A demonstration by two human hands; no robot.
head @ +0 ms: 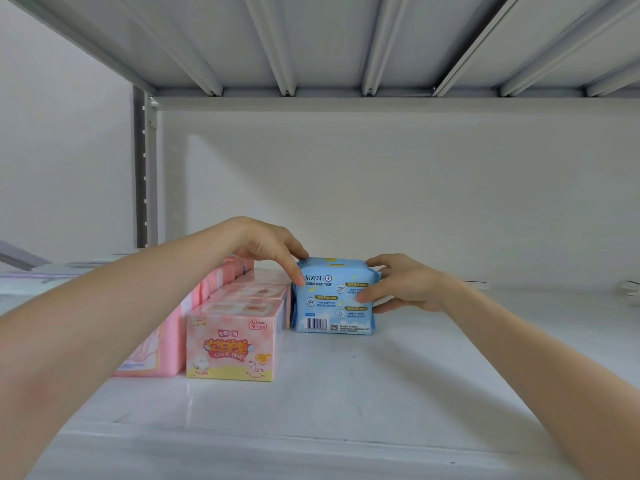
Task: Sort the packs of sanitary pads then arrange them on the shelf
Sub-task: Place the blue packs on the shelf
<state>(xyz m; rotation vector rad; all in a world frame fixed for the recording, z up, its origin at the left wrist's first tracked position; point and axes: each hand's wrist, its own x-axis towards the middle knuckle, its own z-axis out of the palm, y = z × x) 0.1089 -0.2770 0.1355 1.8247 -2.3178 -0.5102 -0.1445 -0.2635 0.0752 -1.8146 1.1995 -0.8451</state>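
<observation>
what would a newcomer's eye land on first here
The blue pack stands out first, upright in the middle of the white shelf and held by both hands. The left hand pinches its top left corner and the right hand grips its right side. Just to its left, a row of pink boxes runs toward the back.

- Your left hand (266, 244) and right hand (405, 285) are both bare, 2 slim hands with long fingers.
- Behind each hand, your left forearm (121, 306) and right forearm (536, 358) run bare to the frame's edge.
- On your left hand, 1 nail (300, 280) shows, short and plain.
</observation>
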